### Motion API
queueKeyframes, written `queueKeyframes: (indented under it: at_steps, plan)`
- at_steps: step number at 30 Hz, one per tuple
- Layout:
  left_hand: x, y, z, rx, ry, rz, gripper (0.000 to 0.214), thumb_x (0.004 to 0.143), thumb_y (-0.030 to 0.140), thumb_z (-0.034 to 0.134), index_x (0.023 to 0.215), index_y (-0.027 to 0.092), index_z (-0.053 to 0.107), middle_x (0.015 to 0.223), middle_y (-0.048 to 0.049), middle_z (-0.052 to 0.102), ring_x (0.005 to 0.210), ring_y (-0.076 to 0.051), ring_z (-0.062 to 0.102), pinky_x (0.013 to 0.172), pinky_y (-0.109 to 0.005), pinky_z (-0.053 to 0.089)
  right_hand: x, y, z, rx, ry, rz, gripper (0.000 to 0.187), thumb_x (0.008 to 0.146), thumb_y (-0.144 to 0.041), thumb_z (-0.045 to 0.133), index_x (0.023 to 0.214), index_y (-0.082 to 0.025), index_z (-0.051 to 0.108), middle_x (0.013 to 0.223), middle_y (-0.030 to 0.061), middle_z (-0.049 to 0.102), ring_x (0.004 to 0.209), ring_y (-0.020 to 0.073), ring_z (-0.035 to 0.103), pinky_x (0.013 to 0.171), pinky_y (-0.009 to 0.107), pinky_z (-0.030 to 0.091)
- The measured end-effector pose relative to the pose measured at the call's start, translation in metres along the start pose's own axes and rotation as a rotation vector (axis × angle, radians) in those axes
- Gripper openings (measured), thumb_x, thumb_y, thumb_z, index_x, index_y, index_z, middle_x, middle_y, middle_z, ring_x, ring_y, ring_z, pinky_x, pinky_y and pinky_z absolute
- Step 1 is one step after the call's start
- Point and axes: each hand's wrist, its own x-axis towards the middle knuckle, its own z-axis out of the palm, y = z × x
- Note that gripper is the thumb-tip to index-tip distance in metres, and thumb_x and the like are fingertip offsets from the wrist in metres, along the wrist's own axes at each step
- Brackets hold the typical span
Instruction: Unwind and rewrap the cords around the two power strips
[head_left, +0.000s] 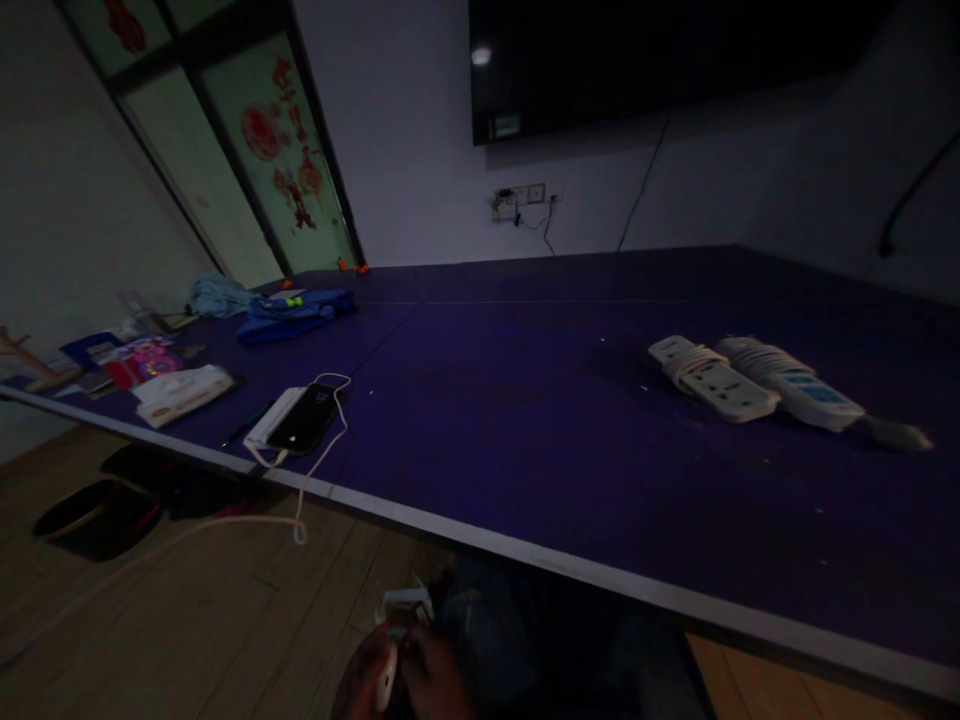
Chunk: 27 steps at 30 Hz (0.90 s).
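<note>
Both my hands are low at the bottom edge of the view, below the table's near edge and over my lap. My left hand and my right hand are pressed together, fingers curled around a small white object. A white plug-like piece sticks up just above them. The light is dim, so the fingers are hard to separate.
A blue table-tennis table fills the view. A black phone lies on a white pack with a white cable hanging over the edge. Two power strips lie at right. A tissue pack, clothes and clutter sit at left.
</note>
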Motion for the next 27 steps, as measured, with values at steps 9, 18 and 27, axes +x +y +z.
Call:
queueKeyframes:
  at_steps: [9,18,27]
  plan:
    - [0.002,0.019,0.008,0.170,0.112,0.212,0.070,0.042,0.040,0.082,0.103,0.014,0.060,0.095,-0.0100,0.068,0.090,-0.029,0.065,0.074,-0.033,0.055,0.004,-0.023,-0.012,0.662,-0.029,0.226,0.020,0.050,-0.032,0.067,0.062,-0.019,0.058,0.058,-0.0010,0.053,0.047,0.0097,0.043,0.043,0.020,0.029]
    - [0.010,0.003,0.003,0.187,0.084,0.259,0.069,0.043,0.043,0.081,0.104,0.015,0.063,0.095,-0.0104,0.068,0.086,-0.027,0.065,0.069,-0.031,0.054,0.014,-0.024,-0.010,0.635,-0.021,0.366,0.028,0.058,-0.046,0.056,0.059,-0.019,0.050,0.049,-0.0031,0.042,0.043,0.0087,0.038,0.041,0.019,0.025]
    - [0.011,0.012,0.004,0.301,-0.031,0.353,0.087,0.050,0.050,0.075,0.126,0.016,0.050,0.100,-0.0108,0.065,0.083,-0.025,0.064,0.064,-0.028,0.053,0.028,-0.030,-0.011,0.187,-0.130,-0.092,0.056,0.063,-0.071,0.060,0.068,-0.015,0.063,0.052,-0.0025,0.050,0.048,0.0087,0.042,0.047,0.021,0.030]
